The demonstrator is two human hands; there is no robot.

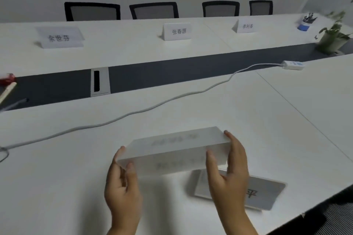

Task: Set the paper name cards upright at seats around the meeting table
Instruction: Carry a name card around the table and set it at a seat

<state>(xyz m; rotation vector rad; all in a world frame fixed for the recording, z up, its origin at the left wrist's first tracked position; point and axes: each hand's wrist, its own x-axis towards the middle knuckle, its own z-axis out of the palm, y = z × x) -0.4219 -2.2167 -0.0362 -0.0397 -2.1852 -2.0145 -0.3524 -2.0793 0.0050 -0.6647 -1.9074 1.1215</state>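
Both hands hold a folded white name card [172,150] tent-wise just above the near side of the white meeting table [57,187]. My left hand [123,187] pinches its left end, my right hand [229,175] its right end. Its print is blurred. Another card [267,194] lies flat on the table under my right hand, partly hidden. On the far side three cards stand upright: one at the left [60,37], one in the middle [177,31], one at the right [244,26].
A white cable [133,112] runs across the near tabletop to a power strip [293,65]. A dark centre strip holds a cable box [99,81]. Several black chairs [92,11] line the far side. A potted plant [333,38] and pen holder [305,22] stand at the right.
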